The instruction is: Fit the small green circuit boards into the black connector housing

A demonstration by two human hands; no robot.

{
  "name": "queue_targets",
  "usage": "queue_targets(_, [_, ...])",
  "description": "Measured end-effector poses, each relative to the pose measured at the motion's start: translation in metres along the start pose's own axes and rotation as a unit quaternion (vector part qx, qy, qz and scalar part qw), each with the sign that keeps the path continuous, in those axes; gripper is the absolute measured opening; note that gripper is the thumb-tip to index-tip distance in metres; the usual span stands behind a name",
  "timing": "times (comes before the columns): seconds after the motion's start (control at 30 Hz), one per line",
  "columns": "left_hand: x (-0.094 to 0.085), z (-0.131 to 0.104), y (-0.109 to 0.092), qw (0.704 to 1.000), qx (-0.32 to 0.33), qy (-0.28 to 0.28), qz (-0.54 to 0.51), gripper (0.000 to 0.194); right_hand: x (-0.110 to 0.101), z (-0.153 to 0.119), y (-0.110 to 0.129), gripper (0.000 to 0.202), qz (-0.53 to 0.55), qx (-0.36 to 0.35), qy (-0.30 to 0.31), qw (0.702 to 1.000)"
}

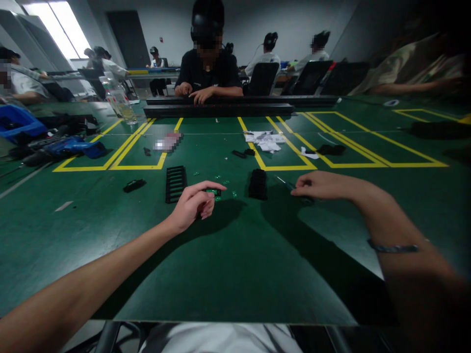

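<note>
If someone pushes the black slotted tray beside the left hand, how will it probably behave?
The black slotted tray lies flat on the green table, so it would probably slide, not roll or tip. Its open slots suggest light, stiff plastic.

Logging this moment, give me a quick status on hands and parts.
Left hand pinching small green part. Right hand resting on thin tool. Black slotted tray beside left hand.

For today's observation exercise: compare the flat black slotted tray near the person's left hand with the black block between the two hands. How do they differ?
The slotted tray lies flat and thin, with open slots showing in a row; the black block looks chunkier and taller, with no slots visible. The tray sits left of the left hand, beyond its knuckles; the block lies between that hand and the right hand. Neither hand touches either one. Both are black and rest on the green table.
</note>
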State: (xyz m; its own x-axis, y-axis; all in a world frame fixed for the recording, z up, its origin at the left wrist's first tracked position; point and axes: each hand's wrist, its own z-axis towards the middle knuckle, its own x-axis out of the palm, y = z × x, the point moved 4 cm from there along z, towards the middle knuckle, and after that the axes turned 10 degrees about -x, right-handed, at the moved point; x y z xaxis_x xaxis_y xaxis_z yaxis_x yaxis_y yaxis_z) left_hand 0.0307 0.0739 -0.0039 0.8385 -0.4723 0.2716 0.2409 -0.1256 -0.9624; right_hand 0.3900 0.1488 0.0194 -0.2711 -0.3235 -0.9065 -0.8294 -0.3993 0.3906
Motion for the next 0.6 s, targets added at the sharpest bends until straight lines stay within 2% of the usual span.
queue_targets(0.1, [0.000, -0.001, 0.000, 1.000, 0.007, 0.002, 0.019, 0.028, -0.003, 0.004, 0.008, 0.027, -0.030, 0.035, -0.034, 0.998])
queue_targets(0.17, [0.001, -0.003, 0.000, 0.999, 0.012, -0.001, 0.036, 0.028, -0.013, 0.002, 0.024, 0.023, -0.043, 0.040, -0.117, 0.991])
queue_targets(0.2, [0.001, -0.004, 0.000, 0.999, 0.013, -0.004, 0.045, 0.028, -0.018, 0.000, 0.036, 0.019, -0.020, 0.026, -0.170, 0.985])
queue_targets(0.23, [0.001, -0.005, 0.000, 0.998, 0.015, -0.009, 0.054, 0.028, -0.020, -0.002, 0.047, 0.020, 0.027, 0.014, -0.194, 0.980])
queue_targets(0.33, [0.001, -0.007, -0.002, 0.996, 0.017, -0.023, 0.081, 0.028, -0.015, -0.006, 0.085, 0.030, 0.175, -0.051, -0.203, 0.962])
queue_targets(0.37, [0.002, -0.008, -0.002, 0.996, 0.015, -0.025, 0.088, 0.028, -0.013, -0.007, 0.098, 0.029, 0.166, -0.084, -0.210, 0.960])
queue_targets(0.47, [0.003, -0.008, -0.003, 0.995, 0.008, -0.026, 0.092, 0.026, -0.002, -0.011, 0.133, 0.017, 0.043, -0.173, -0.220, 0.959])
queue_targets(0.6, [0.003, -0.008, -0.002, 0.996, 0.006, -0.023, 0.084, 0.022, 0.019, -0.008, 0.161, 0.019, 0.010, -0.245, -0.162, 0.956])
